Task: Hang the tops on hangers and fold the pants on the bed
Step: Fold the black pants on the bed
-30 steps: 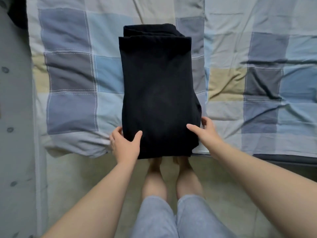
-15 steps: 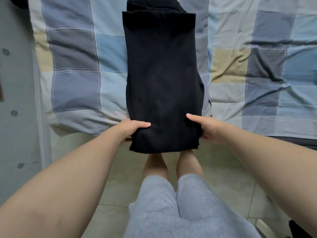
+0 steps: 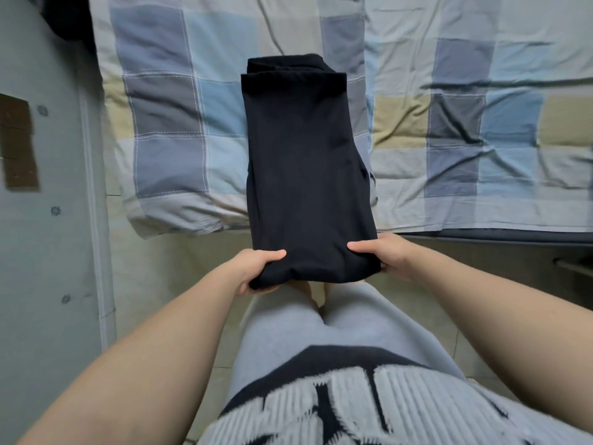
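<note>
Folded black pants point(image 3: 305, 162) form a long rectangle, far end resting on the checked bedspread point(image 3: 449, 123), near end drawn past the bed's edge over the floor. My left hand point(image 3: 256, 268) grips the near left corner, thumb on top and fingers underneath. The near right corner is held the same way by my right hand point(image 3: 382, 255). The fingers below the cloth are hidden.
A pale wall or cupboard panel point(image 3: 41, 236) with a brown patch point(image 3: 17, 142) stands at the left. Tiled floor point(image 3: 179, 268) lies between bed and my legs. A dark item point(image 3: 70, 17) sits at the top left corner. Rumpled bedspread stretches to the right.
Both hands have pulled the near end of the pants toward me, off the bed's edge. My grip has shifted to the near corners and the camera has tipped downward.
</note>
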Available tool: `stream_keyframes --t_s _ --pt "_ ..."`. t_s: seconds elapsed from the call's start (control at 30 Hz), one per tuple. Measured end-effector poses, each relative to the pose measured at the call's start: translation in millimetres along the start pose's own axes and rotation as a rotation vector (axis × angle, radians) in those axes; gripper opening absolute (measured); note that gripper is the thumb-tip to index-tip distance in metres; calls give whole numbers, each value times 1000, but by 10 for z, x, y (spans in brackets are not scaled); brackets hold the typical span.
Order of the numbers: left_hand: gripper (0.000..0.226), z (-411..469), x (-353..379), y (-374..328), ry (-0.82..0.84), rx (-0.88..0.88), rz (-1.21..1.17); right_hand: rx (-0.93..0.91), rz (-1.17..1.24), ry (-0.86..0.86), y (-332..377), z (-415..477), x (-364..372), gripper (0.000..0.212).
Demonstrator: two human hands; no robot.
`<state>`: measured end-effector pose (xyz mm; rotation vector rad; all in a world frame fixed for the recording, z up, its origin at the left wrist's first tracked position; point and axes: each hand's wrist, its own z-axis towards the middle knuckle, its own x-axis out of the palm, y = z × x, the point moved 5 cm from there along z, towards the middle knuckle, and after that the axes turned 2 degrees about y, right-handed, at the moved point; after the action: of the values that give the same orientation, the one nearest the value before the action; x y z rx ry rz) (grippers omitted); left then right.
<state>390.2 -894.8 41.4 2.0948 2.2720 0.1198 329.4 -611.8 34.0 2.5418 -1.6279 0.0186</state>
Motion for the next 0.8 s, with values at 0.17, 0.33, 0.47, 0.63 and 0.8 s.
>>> stream_keyframes --t_s 0.17,0.33,0.47,0.63,0.8 --pt "38 -319 -58 255 9 -77 107 134 158 109 -390 -442 133 37" --pt "42 -458 -114 58 -18 26 44 125 317 30 -177 -627 98 27" --pt "30 -483 -142 -346 -46 125 -207 41 474 -34 391 -602 34 17" --pt "19 -445 -134 -1084 -22 228 -479 -85 653 -20 1202 -423 -37 12" --pt "19 -307 -160 -1974 12 343 -511 -213 677 -17 1998 -60 -173 16"
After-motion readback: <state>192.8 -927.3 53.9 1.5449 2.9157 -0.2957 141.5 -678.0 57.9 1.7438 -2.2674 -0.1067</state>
